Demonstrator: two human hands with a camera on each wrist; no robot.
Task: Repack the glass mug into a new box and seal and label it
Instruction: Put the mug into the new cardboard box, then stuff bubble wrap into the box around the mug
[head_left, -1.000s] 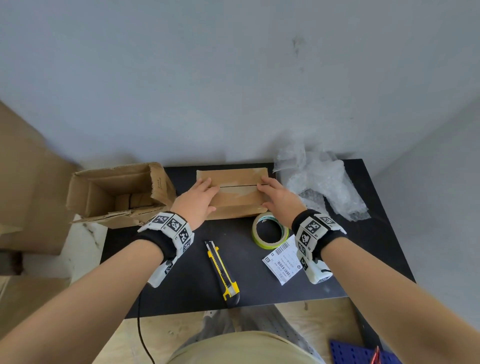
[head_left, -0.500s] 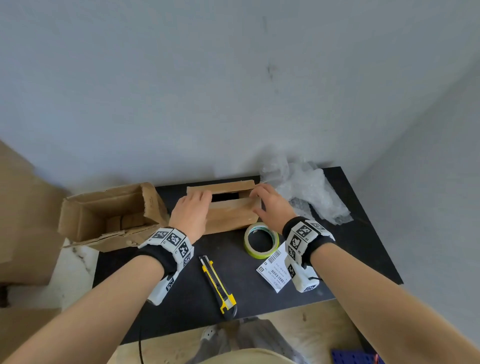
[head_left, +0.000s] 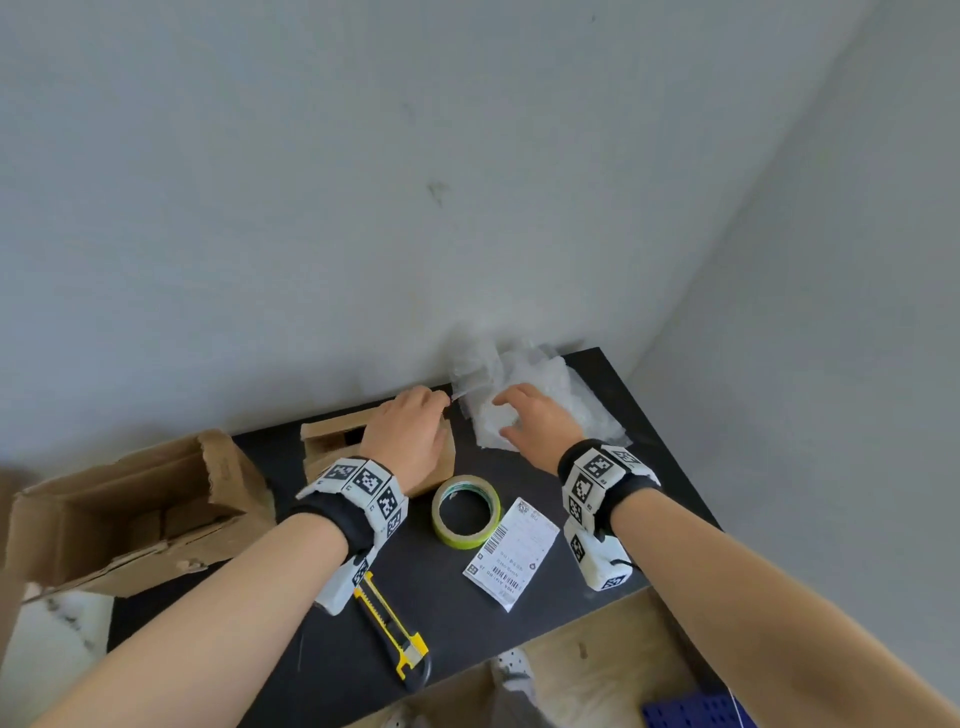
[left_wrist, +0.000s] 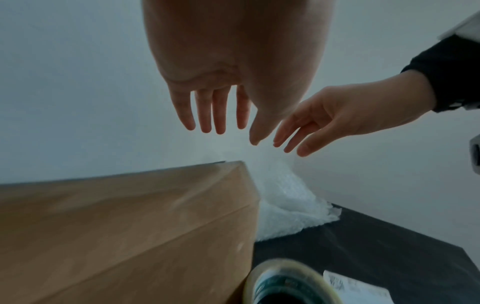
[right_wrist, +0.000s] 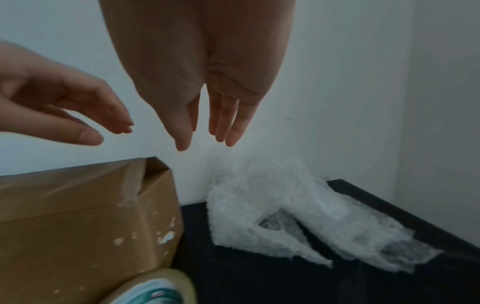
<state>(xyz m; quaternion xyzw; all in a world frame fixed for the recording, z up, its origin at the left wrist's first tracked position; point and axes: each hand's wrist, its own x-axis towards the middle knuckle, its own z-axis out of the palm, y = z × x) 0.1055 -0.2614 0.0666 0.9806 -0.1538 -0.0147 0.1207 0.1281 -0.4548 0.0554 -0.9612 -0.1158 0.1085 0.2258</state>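
Note:
A small brown cardboard box (head_left: 332, 441) (left_wrist: 130, 226) (right_wrist: 78, 216) stands at the back of the black table (head_left: 519, 613), with a dark gap in its top. My left hand (head_left: 410, 431) (left_wrist: 221, 115) hovers above the box's right end, fingers straight and empty. My right hand (head_left: 530, 421) (right_wrist: 207, 127) is over a heap of bubble wrap (head_left: 540, 395) (left_wrist: 285, 201) (right_wrist: 285, 205), fingers extended and holding nothing. A roll of tape (head_left: 466, 510) (left_wrist: 288, 283) (right_wrist: 155, 290) and a white shipping label (head_left: 511, 552) lie in front. No glass mug is visible.
A larger torn cardboard box (head_left: 124, 514) lies open at the table's left edge. A yellow utility knife (head_left: 395, 631) rests near the front edge. Grey walls close the back and right sides. A blue object (head_left: 696, 712) sits on the floor below right.
Both hands have left the small box's top flaps and moved right toward the bubble wrap. The head view has tilted up and shifted.

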